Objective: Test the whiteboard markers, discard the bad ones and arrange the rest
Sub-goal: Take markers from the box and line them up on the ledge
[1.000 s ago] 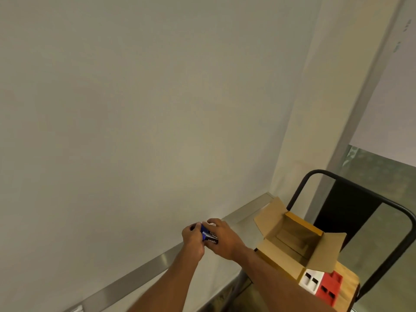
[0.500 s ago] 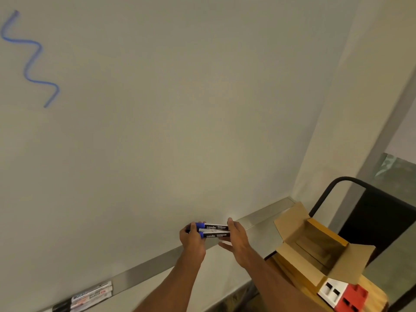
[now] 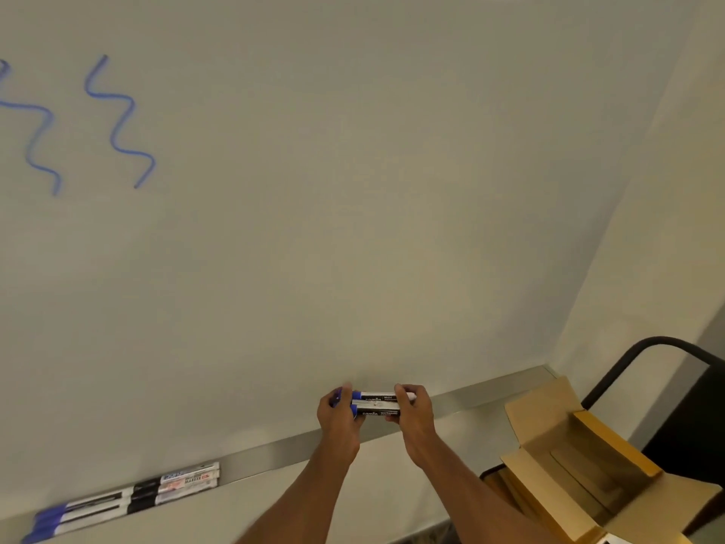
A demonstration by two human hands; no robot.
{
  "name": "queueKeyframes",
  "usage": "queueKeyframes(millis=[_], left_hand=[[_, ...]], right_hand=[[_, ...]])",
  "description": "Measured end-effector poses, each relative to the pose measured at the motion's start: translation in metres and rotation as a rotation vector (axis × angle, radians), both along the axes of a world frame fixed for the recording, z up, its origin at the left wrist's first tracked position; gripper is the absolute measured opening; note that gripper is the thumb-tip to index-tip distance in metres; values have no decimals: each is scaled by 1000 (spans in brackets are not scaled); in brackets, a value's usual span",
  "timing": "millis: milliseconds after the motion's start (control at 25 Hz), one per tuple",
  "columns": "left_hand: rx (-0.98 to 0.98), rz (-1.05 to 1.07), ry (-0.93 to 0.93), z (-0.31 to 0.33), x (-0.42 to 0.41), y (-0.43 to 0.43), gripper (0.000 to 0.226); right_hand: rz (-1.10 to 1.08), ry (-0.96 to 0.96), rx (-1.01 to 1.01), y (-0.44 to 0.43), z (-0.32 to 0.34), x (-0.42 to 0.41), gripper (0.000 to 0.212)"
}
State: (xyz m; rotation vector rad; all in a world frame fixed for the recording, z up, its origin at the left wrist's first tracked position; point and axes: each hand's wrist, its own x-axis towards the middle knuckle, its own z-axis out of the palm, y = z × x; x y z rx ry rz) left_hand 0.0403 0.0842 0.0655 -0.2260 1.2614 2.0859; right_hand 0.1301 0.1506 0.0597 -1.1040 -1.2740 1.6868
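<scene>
**Head view**

1. Position. The left hand point(image 3: 337, 416) and the right hand point(image 3: 414, 414) hold a pair of blue-capped whiteboard markers with black-and-white barrels point(image 3: 376, 404) between them. The pair is in front of the brushed-metal tray point(image 3: 470, 398), which runs along the foot of the white whiteboard point(image 3: 353, 190).
2. Fingers. The left-hand fingers are curled round the capped ends. The right-hand fingers and thumb are curled round the tail ends.
3. Progress.
   - Two blue wavy test strokes point(image 3: 117, 123) stand at the upper left of the board.
   - A row of capped markers point(image 3: 129, 496) lies in the tray at lower left, in two close lines.
   - Judged from this, testing is well under way and several good markers are already arranged. The held pair has not yet been set down.
   - An open brown cardboard box point(image 3: 580, 465) stands at lower right. No markers can be made out inside it, so the number left to test cannot be told.
4. Orientation. The two held markers are stacked one above the other and touching. Their long axes are near level, roughly parallel to the tray. The caps point left and the tails point right.
</scene>
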Motion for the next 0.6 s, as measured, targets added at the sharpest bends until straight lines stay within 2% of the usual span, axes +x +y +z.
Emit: queueKeyframes(millis=[120,320,600], left_hand=[[8,62,8,2,5,-7,24],[73,111,28,2,6,-23,27],[83,104,93,2,-6,-52,26]], right_hand=[[49,16,18,0,-5,-5,4],[98,89,-101,-6,-6,-16,23],[248,148,-218,-23,-9,-29,23]])
